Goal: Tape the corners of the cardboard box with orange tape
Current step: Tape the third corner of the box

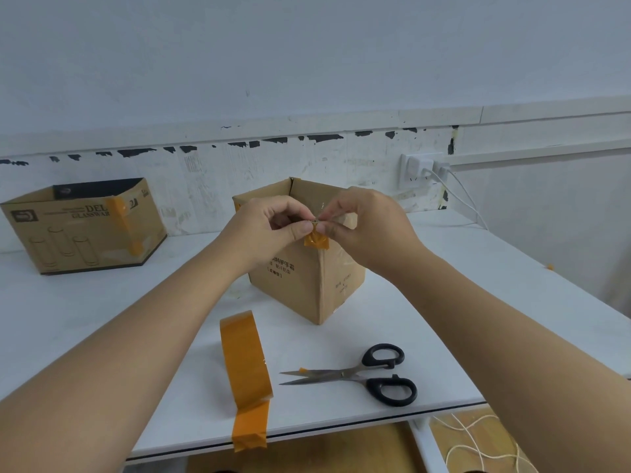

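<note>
An open brown cardboard box [300, 285] stands on the white table [102, 312] with one corner edge facing me. A short piece of orange tape [317, 241] is stuck over the top of that near corner. My left hand [273, 220] and my right hand [362, 220] meet at the corner's rim, thumbs and forefingers pinching the tape's upper end against the cardboard. The orange tape roll [244, 356] stands on edge near the table's front, its loose end hanging over the edge.
Black-handled scissors [362, 373] lie open to the right of the roll, a scrap of orange tape on one blade. A second cardboard box [85, 227] with orange tape on it stands at the far left. A wall socket [420, 172] with white cables is behind.
</note>
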A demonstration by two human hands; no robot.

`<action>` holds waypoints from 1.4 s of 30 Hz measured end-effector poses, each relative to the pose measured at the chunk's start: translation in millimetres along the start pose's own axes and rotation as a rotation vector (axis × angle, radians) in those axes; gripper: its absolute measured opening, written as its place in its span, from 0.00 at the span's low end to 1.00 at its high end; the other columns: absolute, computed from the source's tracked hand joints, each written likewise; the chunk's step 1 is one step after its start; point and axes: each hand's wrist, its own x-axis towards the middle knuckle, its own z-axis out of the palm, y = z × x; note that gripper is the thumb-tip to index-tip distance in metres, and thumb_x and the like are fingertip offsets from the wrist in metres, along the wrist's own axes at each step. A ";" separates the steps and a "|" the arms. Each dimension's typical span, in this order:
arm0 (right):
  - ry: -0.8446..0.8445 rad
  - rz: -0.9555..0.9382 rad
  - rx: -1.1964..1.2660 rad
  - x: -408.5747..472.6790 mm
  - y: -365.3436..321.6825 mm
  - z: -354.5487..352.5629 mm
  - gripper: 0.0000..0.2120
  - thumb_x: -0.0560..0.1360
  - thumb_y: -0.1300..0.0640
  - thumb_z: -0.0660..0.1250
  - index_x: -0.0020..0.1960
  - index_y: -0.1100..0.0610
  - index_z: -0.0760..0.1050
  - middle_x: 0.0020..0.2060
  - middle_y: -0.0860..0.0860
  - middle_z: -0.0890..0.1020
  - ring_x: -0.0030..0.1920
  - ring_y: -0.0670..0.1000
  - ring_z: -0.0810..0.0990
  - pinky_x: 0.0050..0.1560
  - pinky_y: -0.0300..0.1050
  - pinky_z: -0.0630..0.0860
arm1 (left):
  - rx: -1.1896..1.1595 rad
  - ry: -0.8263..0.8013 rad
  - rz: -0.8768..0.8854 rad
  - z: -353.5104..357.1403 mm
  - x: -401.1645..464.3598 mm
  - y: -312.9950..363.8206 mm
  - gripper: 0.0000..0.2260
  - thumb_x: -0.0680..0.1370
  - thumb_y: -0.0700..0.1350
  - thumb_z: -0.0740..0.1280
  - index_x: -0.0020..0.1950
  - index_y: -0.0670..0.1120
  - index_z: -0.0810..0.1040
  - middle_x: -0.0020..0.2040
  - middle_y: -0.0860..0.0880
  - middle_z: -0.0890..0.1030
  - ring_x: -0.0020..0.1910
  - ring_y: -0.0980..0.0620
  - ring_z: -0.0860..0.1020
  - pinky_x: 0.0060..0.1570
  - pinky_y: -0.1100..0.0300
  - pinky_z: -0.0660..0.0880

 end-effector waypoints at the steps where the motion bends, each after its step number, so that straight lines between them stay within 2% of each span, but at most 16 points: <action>1: -0.008 -0.005 0.003 0.1 0.8 -1.0 0.04 0.72 0.50 0.72 0.45 0.49 0.82 0.41 0.40 0.81 0.48 0.44 0.78 0.46 0.39 0.73 | -0.006 -0.008 -0.002 -0.7 0.0 -0.2 0.10 0.74 0.43 0.72 0.43 0.60 0.81 0.39 0.62 0.82 0.40 0.61 0.79 0.42 0.65 0.76; 6: -0.029 -0.014 0.010 -1.6 4.6 -3.7 0.06 0.72 0.48 0.72 0.47 0.48 0.82 0.43 0.41 0.83 0.49 0.42 0.78 0.46 0.32 0.70 | -0.065 -0.018 0.018 0.2 -2.9 -0.7 0.09 0.75 0.42 0.70 0.46 0.57 0.81 0.41 0.61 0.83 0.42 0.61 0.80 0.43 0.69 0.75; 11: -0.054 -0.014 0.027 -0.6 8.6 -4.6 0.05 0.73 0.50 0.72 0.49 0.48 0.83 0.46 0.41 0.83 0.51 0.42 0.77 0.49 0.36 0.72 | -0.072 -0.025 0.023 0.0 -3.3 -3.3 0.10 0.75 0.41 0.70 0.50 0.56 0.80 0.44 0.57 0.83 0.45 0.60 0.80 0.46 0.67 0.76; 15: -0.008 -0.034 -0.003 -0.3 8.2 0.6 0.05 0.73 0.52 0.72 0.48 0.48 0.82 0.45 0.42 0.82 0.51 0.45 0.77 0.49 0.39 0.71 | -0.033 -0.006 0.050 3.0 -2.2 -4.0 0.11 0.75 0.39 0.70 0.48 0.57 0.80 0.44 0.56 0.82 0.44 0.58 0.80 0.48 0.63 0.77; 18: -0.016 -0.052 -0.028 0.1 9.3 0.9 0.05 0.73 0.52 0.72 0.48 0.49 0.82 0.45 0.42 0.82 0.50 0.45 0.77 0.47 0.33 0.70 | -0.024 -0.025 0.055 1.1 -3.0 -4.2 0.11 0.75 0.39 0.70 0.50 0.56 0.80 0.44 0.54 0.82 0.43 0.56 0.80 0.46 0.62 0.78; 22: -0.035 -0.065 -0.051 -1.9 12.0 -0.2 0.08 0.72 0.52 0.71 0.50 0.48 0.81 0.46 0.40 0.81 0.50 0.42 0.75 0.45 0.28 0.66 | -0.018 -0.040 0.047 -0.3 -5.9 -5.3 0.12 0.73 0.41 0.73 0.51 0.56 0.79 0.43 0.53 0.79 0.38 0.58 0.75 0.40 0.68 0.74; 27: -0.028 -0.097 -0.040 -6.1 13.3 1.1 0.11 0.69 0.52 0.74 0.51 0.50 0.80 0.46 0.40 0.79 0.46 0.35 0.70 0.47 0.22 0.62 | 0.011 -0.014 0.069 3.8 -7.0 -7.7 0.13 0.71 0.44 0.74 0.51 0.58 0.78 0.45 0.53 0.77 0.39 0.53 0.75 0.44 0.65 0.74; 30: -0.021 -0.118 -0.047 -7.2 13.5 3.2 0.12 0.69 0.53 0.74 0.51 0.51 0.79 0.47 0.43 0.79 0.47 0.38 0.68 0.49 0.24 0.63 | 0.050 -0.022 0.084 5.3 -8.3 -10.6 0.14 0.69 0.48 0.73 0.51 0.62 0.76 0.45 0.56 0.75 0.40 0.57 0.73 0.46 0.64 0.73; 33: -0.030 -0.140 -0.076 -7.0 14.0 3.6 0.13 0.70 0.53 0.74 0.53 0.51 0.77 0.49 0.44 0.78 0.50 0.42 0.69 0.50 0.31 0.66 | 0.091 -0.024 0.085 5.5 -8.8 -12.7 0.14 0.70 0.49 0.72 0.51 0.64 0.75 0.45 0.59 0.73 0.40 0.59 0.72 0.45 0.67 0.72; 37: -0.042 -0.159 -0.129 -5.5 13.0 4.8 0.14 0.70 0.54 0.74 0.54 0.53 0.76 0.50 0.44 0.77 0.51 0.46 0.70 0.51 0.40 0.68 | 0.157 -0.021 0.108 6.0 -7.5 -14.0 0.19 0.72 0.43 0.73 0.51 0.64 0.73 0.45 0.59 0.72 0.39 0.59 0.71 0.45 0.73 0.68; 42: -0.044 -0.177 -0.134 -6.8 14.6 4.1 0.14 0.71 0.53 0.73 0.54 0.52 0.76 0.51 0.43 0.77 0.52 0.44 0.69 0.51 0.36 0.66 | 0.157 -0.023 0.089 4.7 -7.6 -10.7 0.19 0.72 0.41 0.73 0.51 0.65 0.73 0.45 0.53 0.75 0.40 0.59 0.72 0.44 0.74 0.69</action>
